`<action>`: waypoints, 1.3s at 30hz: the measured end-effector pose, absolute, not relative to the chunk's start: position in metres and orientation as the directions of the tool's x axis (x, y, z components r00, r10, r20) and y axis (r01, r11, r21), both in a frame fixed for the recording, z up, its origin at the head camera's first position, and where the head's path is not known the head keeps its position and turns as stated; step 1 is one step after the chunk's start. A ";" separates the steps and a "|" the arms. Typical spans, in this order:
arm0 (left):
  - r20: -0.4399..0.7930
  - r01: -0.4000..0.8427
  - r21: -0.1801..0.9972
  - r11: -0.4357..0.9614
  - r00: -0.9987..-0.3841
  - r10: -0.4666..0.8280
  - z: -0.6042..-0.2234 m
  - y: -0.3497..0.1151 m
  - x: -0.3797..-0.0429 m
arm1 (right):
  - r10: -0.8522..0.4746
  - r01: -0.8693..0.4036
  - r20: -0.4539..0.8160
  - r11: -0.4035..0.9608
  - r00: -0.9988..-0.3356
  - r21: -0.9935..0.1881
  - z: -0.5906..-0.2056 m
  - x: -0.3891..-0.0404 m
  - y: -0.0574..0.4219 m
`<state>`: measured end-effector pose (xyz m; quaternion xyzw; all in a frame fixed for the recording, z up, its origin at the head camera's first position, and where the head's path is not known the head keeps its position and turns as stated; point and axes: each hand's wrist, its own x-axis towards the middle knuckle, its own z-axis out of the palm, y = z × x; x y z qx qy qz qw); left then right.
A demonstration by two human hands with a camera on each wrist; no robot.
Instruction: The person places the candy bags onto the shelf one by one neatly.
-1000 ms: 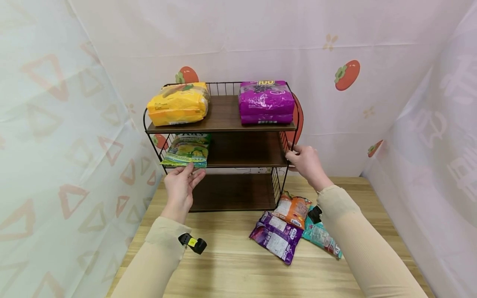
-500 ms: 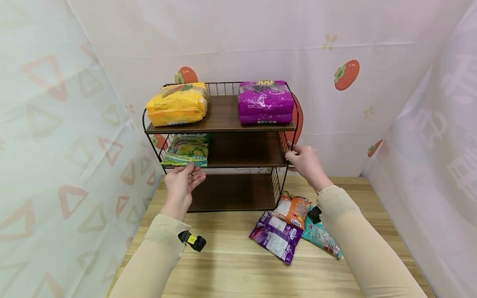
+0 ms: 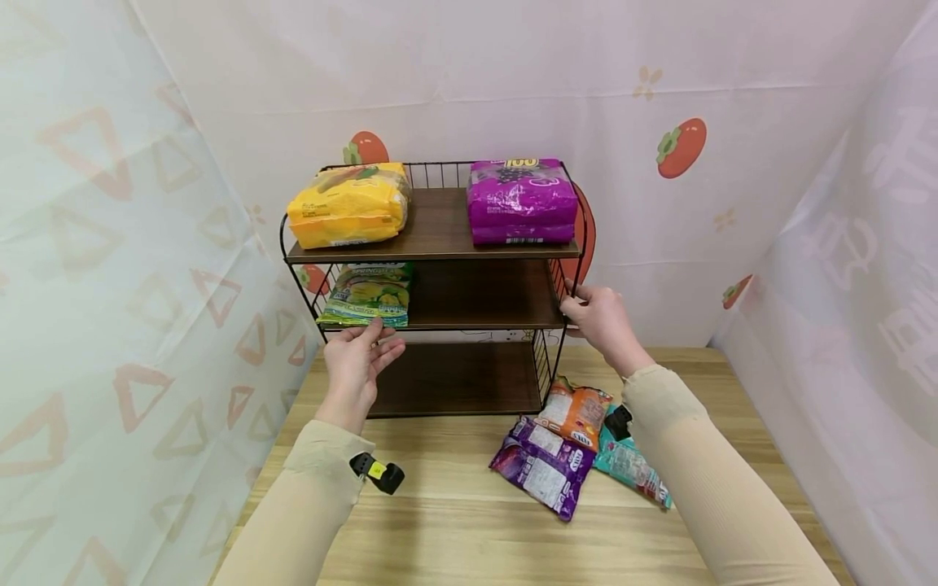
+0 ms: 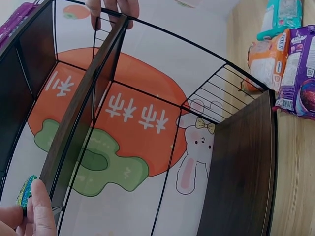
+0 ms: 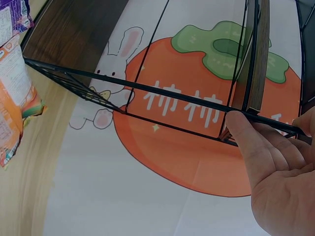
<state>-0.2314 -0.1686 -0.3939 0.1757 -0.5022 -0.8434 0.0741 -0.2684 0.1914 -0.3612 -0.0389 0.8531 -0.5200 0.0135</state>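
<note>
A green snack bag (image 3: 369, 295) with yellow pictures lies at the left end of the rack's middle shelf. My left hand (image 3: 357, 364) pinches its front edge, thumb on top and the other fingers below. In the left wrist view, the crimped edge of the green bag (image 4: 25, 192) shows between thumb and finger. On the right side, my right hand (image 3: 601, 319) grips the black wire frame of the rack (image 3: 564, 362) at middle-shelf height. The right wrist view shows the fingers of this hand (image 5: 275, 162) around the side bar.
A yellow pack (image 3: 350, 207) and a purple pack (image 3: 523, 203) sit on the top shelf. On the wooden table (image 3: 440, 505), a purple bag (image 3: 545, 468), an orange bag (image 3: 577, 413) and a teal bag (image 3: 633, 465) lie at the rack's front right.
The green bag has slid slightly back on the middle shelf, and its front edge lies a little higher in view. The left hand stays at that edge; the right hand keeps its hold.
</note>
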 end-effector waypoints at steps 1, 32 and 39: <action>-0.221 -0.051 0.872 -0.487 -0.929 -0.298 -0.394 -0.169 -0.231 | -0.081 -0.055 0.020 0.459 -0.997 -0.887 -0.361 -0.268 0.191; 0.013 0.014 1.000 0.001 -0.892 -0.452 -0.393 -0.225 -0.218 | -0.078 -0.056 0.023 0.457 -0.997 -0.888 -0.361 -0.267 0.190; 0.040 -0.086 0.963 0.257 -0.893 -0.449 -0.379 -0.244 -0.221 | -0.081 -0.058 0.023 0.460 -0.996 -0.886 -0.362 -0.268 0.192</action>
